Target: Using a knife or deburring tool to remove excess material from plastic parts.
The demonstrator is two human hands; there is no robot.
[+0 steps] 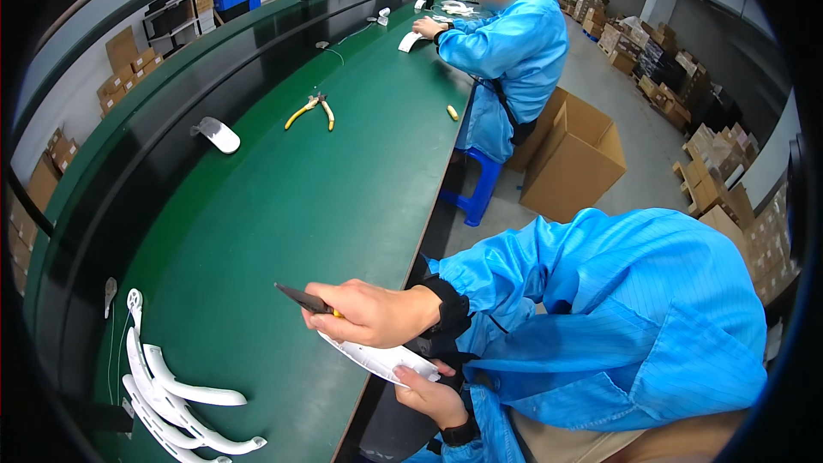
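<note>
My right hand (pixel 369 313) is closed around a knife (pixel 302 297) with a dark pointed blade and a bit of yellow at the grip. Just below it, a thin, curved white plastic piece (pixel 377 358) slants over the bench's front edge. My left hand (pixel 433 396) pinches the near end of that piece between thumb and fingers. The right hand is above the far end of the piece; whether the blade touches it I cannot tell. To the left, several curved white plastic parts (pixel 176 407) lie grouped on the green bench (pixel 283 231).
Yellow-handled pliers (pixel 314 111), a white rounded part (pixel 219 135) and a small yellow object (pixel 452 112) lie farther up the bench. A co-worker in blue (pixel 514 43) handles a white piece (pixel 411 40) there. A blue stool (pixel 477 193) and an open carton (pixel 579 159) stand beyond.
</note>
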